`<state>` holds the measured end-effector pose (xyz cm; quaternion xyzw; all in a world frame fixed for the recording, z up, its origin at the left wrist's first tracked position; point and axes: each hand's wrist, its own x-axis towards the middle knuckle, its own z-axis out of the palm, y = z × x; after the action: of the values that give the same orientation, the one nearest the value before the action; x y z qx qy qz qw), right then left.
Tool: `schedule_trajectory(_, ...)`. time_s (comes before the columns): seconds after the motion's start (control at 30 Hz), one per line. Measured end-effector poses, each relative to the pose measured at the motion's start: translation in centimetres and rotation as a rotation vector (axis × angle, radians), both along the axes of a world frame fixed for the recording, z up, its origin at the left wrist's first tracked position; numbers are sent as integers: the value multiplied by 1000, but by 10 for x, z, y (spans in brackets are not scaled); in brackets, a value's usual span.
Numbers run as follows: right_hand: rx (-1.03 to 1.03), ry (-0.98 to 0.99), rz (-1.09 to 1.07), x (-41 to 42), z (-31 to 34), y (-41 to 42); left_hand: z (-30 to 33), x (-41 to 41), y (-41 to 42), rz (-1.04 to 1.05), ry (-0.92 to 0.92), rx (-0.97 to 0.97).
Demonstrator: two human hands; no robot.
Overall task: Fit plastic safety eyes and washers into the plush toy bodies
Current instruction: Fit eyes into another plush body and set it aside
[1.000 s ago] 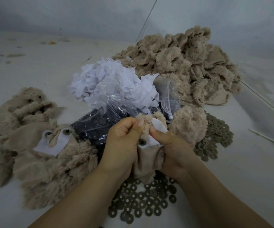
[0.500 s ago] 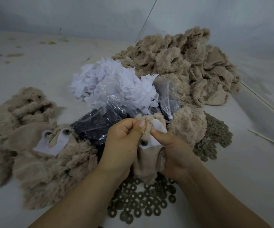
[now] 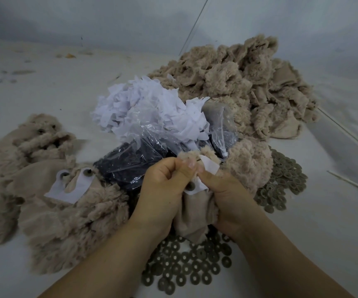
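A beige plush body, turned inside out, hangs between both hands above the table. My left hand grips its left side, thumb pressed against the top edge. My right hand holds the right side, thumb pinching the white paper backing. A dark washer sits on the fabric between my thumbs. Grey washers lie scattered below my wrists, with another heap to the right. A clear bag of black eyes lies behind my hands.
White paper scraps fill the bag's top. A big pile of plush bodies stands at the back right. Fitted bodies with white backings lie left. Thin wooden sticks lie at the right.
My thumbs have moved closer together on the plush body's top edge, and the body has shifted slightly. Nothing else moved.
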<state>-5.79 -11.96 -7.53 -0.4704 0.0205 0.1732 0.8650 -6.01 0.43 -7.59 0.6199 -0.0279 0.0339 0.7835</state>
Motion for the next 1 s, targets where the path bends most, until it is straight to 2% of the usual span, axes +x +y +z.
schedule_trajectory(0.23, 131, 143, 13, -2, 0, 4, 0, 1, 1, 46, -5, -23)
schedule_trajectory(0.47, 160, 127, 24, 0, 0, 2, 1, -1, 1, 51, -18, -42)
schedule_trajectory(0.57, 96, 89, -8, 3, 2, 1, 1, 2, 9, 107, 5, -60)
schedule_trajectory(0.63, -97, -27, -128, 9, 8, -7, 2, 5, 14, 135, 8, -90)
schedule_trajectory(0.67, -296, -101, -248, 14, 10, -13, 2, 6, 16, 139, 8, -106)
schedule_trajectory(0.73, -822, -289, -520, 29, 14, -25, 3, 8, 16, 139, 14, -120)
schedule_trajectory(0.77, -1019, -383, -577, 37, 16, -29, 2, 8, 16, 138, 19, -117)
schedule_trajectory(0.83, -1338, -509, -518, 50, 17, -30, 1, 9, 14, 144, 25, -102)
schedule_trajectory(0.9, -1543, -585, -370, 64, 14, -29, 1, 10, 14, 145, 22, -100)
schedule_trajectory(1.0, -1729, -431, -206, 78, 19, -27, 1, 10, 14, 136, 22, -124)
